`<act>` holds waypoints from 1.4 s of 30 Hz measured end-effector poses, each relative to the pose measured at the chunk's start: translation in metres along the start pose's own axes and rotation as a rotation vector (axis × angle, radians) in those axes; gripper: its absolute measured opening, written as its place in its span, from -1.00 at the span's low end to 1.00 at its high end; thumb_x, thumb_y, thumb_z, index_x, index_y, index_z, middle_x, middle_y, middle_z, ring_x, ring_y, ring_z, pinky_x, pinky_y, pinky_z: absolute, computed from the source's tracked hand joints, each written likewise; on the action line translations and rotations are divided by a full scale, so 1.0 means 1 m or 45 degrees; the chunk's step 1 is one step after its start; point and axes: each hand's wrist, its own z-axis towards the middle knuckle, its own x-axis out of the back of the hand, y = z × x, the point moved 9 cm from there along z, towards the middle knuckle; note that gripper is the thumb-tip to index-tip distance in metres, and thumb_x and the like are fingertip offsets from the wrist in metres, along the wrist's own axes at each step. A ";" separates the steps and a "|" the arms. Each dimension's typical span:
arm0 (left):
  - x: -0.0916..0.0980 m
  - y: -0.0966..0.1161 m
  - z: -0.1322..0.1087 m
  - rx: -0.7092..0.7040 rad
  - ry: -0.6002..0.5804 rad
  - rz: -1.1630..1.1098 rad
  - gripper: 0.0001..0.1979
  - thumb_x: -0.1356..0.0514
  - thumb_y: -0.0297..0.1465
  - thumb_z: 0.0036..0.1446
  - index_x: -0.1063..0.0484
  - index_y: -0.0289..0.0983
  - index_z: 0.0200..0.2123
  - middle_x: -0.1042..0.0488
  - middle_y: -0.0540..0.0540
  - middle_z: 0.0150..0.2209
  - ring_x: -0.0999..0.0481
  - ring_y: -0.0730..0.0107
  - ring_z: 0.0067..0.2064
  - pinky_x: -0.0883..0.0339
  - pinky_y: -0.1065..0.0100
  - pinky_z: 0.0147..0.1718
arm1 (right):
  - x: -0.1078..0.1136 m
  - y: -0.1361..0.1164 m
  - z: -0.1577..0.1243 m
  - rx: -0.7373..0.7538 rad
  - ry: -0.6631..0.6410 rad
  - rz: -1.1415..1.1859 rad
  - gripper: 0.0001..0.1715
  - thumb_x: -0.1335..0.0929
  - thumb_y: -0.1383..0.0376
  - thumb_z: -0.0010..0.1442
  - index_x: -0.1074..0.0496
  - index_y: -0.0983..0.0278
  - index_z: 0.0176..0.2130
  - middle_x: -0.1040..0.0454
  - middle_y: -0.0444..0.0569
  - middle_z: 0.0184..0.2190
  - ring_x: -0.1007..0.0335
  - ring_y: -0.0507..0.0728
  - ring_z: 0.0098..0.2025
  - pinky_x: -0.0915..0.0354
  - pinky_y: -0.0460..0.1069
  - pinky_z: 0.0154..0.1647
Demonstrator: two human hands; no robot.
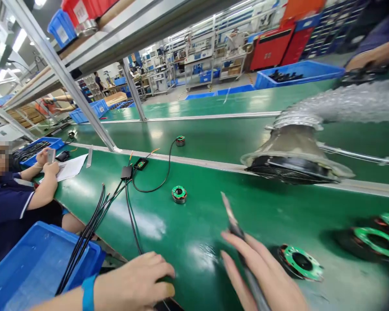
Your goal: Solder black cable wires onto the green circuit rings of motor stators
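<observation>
Far ring (180, 143) has a black lead (169, 166); middle ring (179, 200) and near ring (291, 256) show none

Right hand (272, 272) grips a pointed tool (236, 228), tip clear of the rings; left hand (138, 278) half curled by a thin cable (129, 216), hold cannot be told; middle and near rings lie on the green bench (201, 224), near one beside the right hand; amount remaining not readable
</observation>
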 end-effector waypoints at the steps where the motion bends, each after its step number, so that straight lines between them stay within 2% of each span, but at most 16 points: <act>1: -0.011 0.007 -0.008 0.014 0.061 0.086 -0.64 -0.44 -0.24 0.19 -0.49 -0.22 -0.02 -0.61 -0.17 -0.08 -0.56 0.20 -0.19 -0.51 0.17 -0.16 | -0.013 -0.008 0.021 0.077 -0.029 0.025 -0.58 -0.34 0.17 0.46 -0.41 0.08 0.26 -0.53 0.05 0.12 -0.59 0.27 -0.02 -0.52 0.10 -0.10; 4: -0.013 0.004 -0.019 0.072 0.285 0.164 -0.93 -0.25 -0.46 0.33 -0.46 -0.20 -0.14 -0.57 -0.08 -0.27 -0.49 0.27 -0.32 -0.49 0.21 -0.28 | -0.065 -0.015 0.075 0.135 -0.193 0.104 -0.48 -0.34 0.31 0.40 -0.30 0.14 0.30 -0.51 0.10 0.11 -0.56 0.29 -0.02 -0.51 0.17 -0.02; 7: 0.007 -0.017 -0.020 0.171 0.469 0.149 -0.87 -0.13 -0.53 0.36 -0.43 -0.20 -0.17 -0.56 -0.10 -0.25 -0.50 0.26 -0.30 -0.50 0.22 -0.28 | -0.116 -0.008 0.108 0.096 -0.294 0.099 -0.38 -0.41 0.42 0.27 -0.28 0.22 0.27 -0.46 0.17 0.13 -0.52 0.35 0.05 -0.47 0.24 0.08; 9: 0.011 -0.022 -0.018 0.155 0.458 0.169 -0.96 -0.18 -0.44 0.38 -0.43 -0.23 -0.18 -0.57 -0.13 -0.22 -0.52 0.25 -0.27 -0.52 0.20 -0.24 | -0.142 -0.005 0.117 0.108 -0.341 0.099 -0.35 -0.42 0.47 0.24 -0.28 0.26 0.26 -0.45 0.18 0.11 -0.52 0.32 0.03 -0.47 0.20 0.05; 12: -0.009 -0.006 -0.015 -0.068 0.258 0.323 -0.80 -0.31 -0.25 0.32 -0.49 -0.25 -0.11 -0.60 -0.14 -0.19 -0.54 0.23 -0.25 -0.54 0.18 -0.19 | -0.157 -0.001 0.119 0.128 -0.370 0.081 -0.37 -0.41 0.52 0.23 -0.29 0.27 0.24 -0.46 0.13 0.08 -0.52 0.21 -0.02 -0.47 0.08 0.01; 14: -0.024 0.006 -0.022 -0.240 0.191 0.491 -0.83 -0.31 -0.31 0.31 -0.54 -0.23 -0.08 -0.63 -0.10 -0.20 -0.55 0.26 -0.25 -0.54 0.20 -0.17 | -0.148 0.003 0.115 0.115 -0.363 0.017 -0.38 -0.42 0.50 0.25 -0.30 0.27 0.24 -0.46 0.10 0.05 -0.50 0.19 -0.03 -0.47 0.06 0.01; 16: -0.025 0.008 -0.034 -0.341 0.252 0.593 -0.87 -0.23 -0.42 0.34 -0.58 -0.21 -0.11 -0.65 -0.07 -0.24 -0.57 0.27 -0.26 -0.52 0.21 -0.19 | -0.128 0.009 0.109 0.076 -0.346 -0.092 -0.38 -0.47 0.45 0.25 -0.32 0.26 0.24 -0.45 0.10 0.05 -0.49 0.21 -0.06 -0.48 0.07 -0.03; 20: 0.006 -0.021 -0.039 -0.361 0.486 0.702 -0.77 -0.14 -0.51 0.37 -0.59 -0.25 -0.07 -0.65 -0.08 -0.26 -0.61 0.22 -0.24 -0.47 0.17 -0.21 | -0.078 0.026 0.083 -0.030 -0.326 -0.322 -0.35 -0.55 0.32 0.23 -0.36 0.25 0.24 -0.44 0.14 0.03 -0.51 0.28 -0.09 -0.51 0.13 -0.15; 23: 0.034 -0.048 -0.015 -0.319 0.585 0.836 -0.82 -0.18 -0.51 0.40 -0.56 -0.29 -0.03 -0.59 -0.07 -0.33 -0.56 0.29 -0.35 -0.37 0.25 -0.36 | -0.036 0.032 0.051 -0.085 -0.234 -0.458 -0.37 -0.56 0.27 0.25 -0.36 0.22 0.23 -0.45 0.17 0.05 -0.54 0.31 -0.09 -0.53 0.15 -0.18; 26: 0.040 -0.072 0.027 -0.218 0.435 0.857 -0.80 -0.15 -0.38 0.48 -0.56 -0.33 -0.09 -0.51 -0.08 -0.38 -0.49 0.30 -0.42 -0.29 0.28 -0.42 | 0.003 0.031 0.012 -0.103 -0.091 -0.420 -0.41 -0.52 0.25 0.30 -0.34 0.19 0.24 -0.45 0.17 0.09 -0.55 0.31 -0.05 -0.55 0.16 -0.12; 28: 0.030 -0.076 0.055 -0.167 0.295 0.745 -0.56 -0.11 -0.09 0.49 -0.55 -0.35 0.03 -0.57 -0.21 -0.22 -0.56 0.16 -0.25 -0.40 0.22 -0.26 | 0.019 0.031 -0.011 -0.133 -0.044 -0.251 -0.44 -0.48 0.28 0.34 -0.31 0.17 0.25 -0.43 0.16 0.13 -0.54 0.30 0.03 -0.54 0.16 0.00; 31: 0.011 -0.050 0.090 -0.198 0.222 0.509 -0.23 -0.08 0.17 0.35 -0.41 -0.36 0.27 -0.54 -0.36 0.07 -0.55 -0.04 0.02 -0.42 0.06 0.00 | 0.034 0.036 -0.037 -0.215 -0.001 0.024 -0.46 -0.40 0.38 0.36 -0.30 0.14 0.27 -0.40 0.13 0.19 -0.50 0.24 0.16 -0.49 0.12 0.14; 34: -0.009 -0.001 0.120 -0.307 0.225 0.301 -0.44 -0.11 -0.03 0.45 -0.41 -0.35 0.23 -0.54 -0.30 0.03 -0.53 0.04 0.01 -0.42 0.09 -0.01 | 0.043 0.042 -0.045 -0.256 0.064 0.154 -0.43 -0.38 0.45 0.33 -0.31 0.11 0.25 -0.41 0.10 0.21 -0.45 0.22 0.23 -0.45 0.11 0.21; 37: -0.019 0.035 0.142 -0.345 0.250 0.139 -0.76 -0.08 -0.32 0.52 -0.50 -0.30 -0.01 -0.54 -0.16 -0.15 -0.50 0.19 -0.17 -0.39 0.19 -0.17 | 0.043 0.045 -0.040 -0.226 0.042 0.225 -0.43 -0.38 0.46 0.32 -0.32 0.11 0.25 -0.42 0.07 0.21 -0.43 0.20 0.26 -0.41 0.12 0.27; 39: -0.019 0.046 0.149 -0.343 0.275 0.035 -0.79 -0.06 -0.43 0.51 -0.48 -0.28 -0.16 -0.52 -0.11 -0.23 -0.47 0.24 -0.23 -0.36 0.23 -0.22 | 0.041 0.046 -0.036 -0.204 0.001 0.275 -0.45 -0.37 0.46 0.35 -0.32 0.11 0.25 -0.42 0.06 0.22 -0.41 0.19 0.28 -0.40 0.11 0.29; 42: -0.016 0.042 0.149 -0.228 0.293 -0.223 -0.82 -0.05 -0.45 0.51 -0.41 -0.28 -0.18 -0.50 -0.09 -0.24 -0.48 0.31 -0.23 -0.37 0.29 -0.20 | 0.040 0.047 -0.032 -0.203 0.016 0.286 -0.49 -0.38 0.43 0.37 -0.33 0.11 0.24 -0.43 0.05 0.18 -0.43 0.19 0.24 -0.43 0.09 0.25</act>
